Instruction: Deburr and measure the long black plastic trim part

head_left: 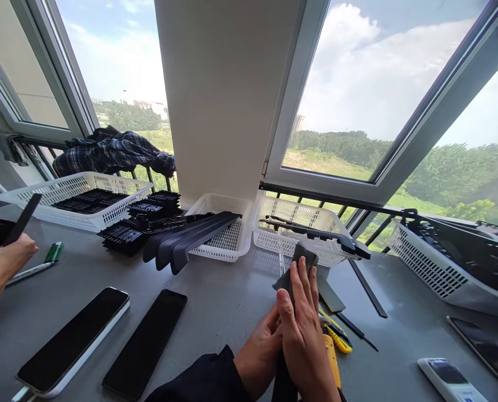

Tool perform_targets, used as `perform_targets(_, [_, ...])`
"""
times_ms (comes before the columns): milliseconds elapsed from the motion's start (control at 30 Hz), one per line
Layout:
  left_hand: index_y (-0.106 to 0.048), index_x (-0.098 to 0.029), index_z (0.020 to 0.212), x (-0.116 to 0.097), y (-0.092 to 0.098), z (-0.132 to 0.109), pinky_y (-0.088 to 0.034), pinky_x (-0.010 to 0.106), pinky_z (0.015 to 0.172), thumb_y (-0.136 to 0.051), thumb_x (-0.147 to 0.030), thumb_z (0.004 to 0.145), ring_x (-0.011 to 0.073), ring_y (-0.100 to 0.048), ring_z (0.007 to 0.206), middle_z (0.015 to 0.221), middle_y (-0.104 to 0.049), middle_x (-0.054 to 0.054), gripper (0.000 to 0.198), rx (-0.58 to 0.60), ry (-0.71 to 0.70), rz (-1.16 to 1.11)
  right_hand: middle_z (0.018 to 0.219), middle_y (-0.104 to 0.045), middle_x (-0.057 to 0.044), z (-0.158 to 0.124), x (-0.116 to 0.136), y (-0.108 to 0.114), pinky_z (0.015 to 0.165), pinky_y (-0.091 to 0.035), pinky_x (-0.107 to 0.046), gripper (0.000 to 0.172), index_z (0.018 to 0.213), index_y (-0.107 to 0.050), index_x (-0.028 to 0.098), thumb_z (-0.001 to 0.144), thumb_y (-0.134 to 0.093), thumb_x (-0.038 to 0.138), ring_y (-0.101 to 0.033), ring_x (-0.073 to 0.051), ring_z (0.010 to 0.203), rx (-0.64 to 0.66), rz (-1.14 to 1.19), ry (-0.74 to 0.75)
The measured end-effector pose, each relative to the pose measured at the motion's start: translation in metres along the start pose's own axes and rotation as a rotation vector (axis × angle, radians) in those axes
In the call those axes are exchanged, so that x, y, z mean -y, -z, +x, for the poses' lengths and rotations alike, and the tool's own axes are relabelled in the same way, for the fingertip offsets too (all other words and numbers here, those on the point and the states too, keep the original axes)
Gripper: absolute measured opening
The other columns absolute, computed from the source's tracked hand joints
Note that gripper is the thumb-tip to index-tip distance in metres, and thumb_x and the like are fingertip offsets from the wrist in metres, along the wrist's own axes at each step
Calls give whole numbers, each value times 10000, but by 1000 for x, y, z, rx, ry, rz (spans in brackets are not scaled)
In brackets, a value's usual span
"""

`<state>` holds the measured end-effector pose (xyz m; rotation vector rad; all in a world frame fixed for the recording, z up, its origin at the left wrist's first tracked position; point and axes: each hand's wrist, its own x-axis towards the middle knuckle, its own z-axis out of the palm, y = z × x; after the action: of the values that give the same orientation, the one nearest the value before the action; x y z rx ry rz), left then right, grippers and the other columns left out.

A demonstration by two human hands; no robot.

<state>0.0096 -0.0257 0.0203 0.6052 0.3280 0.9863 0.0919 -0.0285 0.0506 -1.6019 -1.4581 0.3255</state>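
In the head view, near the front edge of the bench (215, 301), the left hand (261, 352) was curled around a black plastic strip (305, 254) from below. The right hand (303, 329) lay flat against the strip, fingers straight and pressed together. A yellow utility knife (336, 338) lay just beside them.

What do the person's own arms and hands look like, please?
Both are bare, with no gloves or rings showing. The left hand comes out of a black long sleeve; the right hand has a bare wrist as far as it shows.
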Motion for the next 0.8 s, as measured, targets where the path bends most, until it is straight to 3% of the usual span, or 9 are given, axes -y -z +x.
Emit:
perform_targets(133, [-704,-247,1414,-4,-3,-1,-367,513,1219,-781,-500,905,374,-567,1402,1419,-701,132,574,112,22,149,1785,-227,-46,28,-7,10,1336,-114,-584,800,1644,-426,164,1015,-386,656,-71,-305,1669,41,9,-63])
perform_targets(300, [-744,-231,1360,-9,-5,-5,-411,493,1167,-866,-532,803,381,-622,1321,1350,-734,139,645,185,51,191,1778,-260,-46,61,-34,15,1334,-88,-573,824,1627,-461,187,915,-556,591,-84,-336,1662,-25,20,-122])
perform_targets(467, [-792,-217,1271,-8,-9,-7,-527,376,952,-918,-526,719,293,-729,1048,1168,-789,125,645,183,135,176,1569,-590,-159,97,-71,27,1267,-305,-554,688,1456,-650,160,951,-466,590,-469,-359,1506,-101,97,-163])
perform_targets(600, [-815,-192,1197,-19,-10,-5,-520,270,768,-898,-415,732,183,-693,851,1167,-775,116,522,70,134,89,1312,-766,-155,102,-82,52,1152,-461,-509,670,1320,-735,154,1008,-367,620,-655,-343,1305,-173,166,-153])
perform_targets(667, [-824,-166,1147,-29,-7,-2,-489,240,693,-874,-360,735,160,-653,816,1132,-770,119,459,-22,105,26,1490,-661,-141,90,-76,62,1188,-424,-498,700,1509,-583,165,1066,-253,595,-563,-309,1428,-239,178,-125])
perform_targets(700, [-816,-171,1167,-33,-5,0,-478,239,665,-857,-359,743,154,-635,791,1116,-770,115,465,-74,85,-18,1625,-531,-126,81,-71,64,1242,-349,-508,709,1604,-462,180,1090,-169,571,-430,-287,1538,-271,168,-104])
perform_targets(733, [-806,-174,1186,-37,-2,1,-485,248,683,-839,-351,766,155,-626,796,1109,-769,113,457,-125,75,-57,1709,-416,-105,70,-66,65,1278,-281,-517,700,1649,-388,202,1097,-166,570,-323,-277,1599,-258,151,-78])
perform_targets(767, [-798,-171,1195,-40,1,3,-494,258,707,-825,-331,783,159,-620,803,1082,-771,114,443,-168,65,-67,1711,-418,-91,59,-61,65,1278,-285,-518,675,1645,-407,235,1082,-304,594,-333,-286,1596,-185,133,-50])
perform_targets(800, [-792,-170,1193,-41,4,5,-495,264,713,-810,-318,798,160,-615,796,1049,-772,111,422,-207,45,-69,1633,-537,-86,49,-57,64,1243,-357,-514,635,1564,-543,267,1028,-495,604,-446,-308,1534,-62,116,-21])
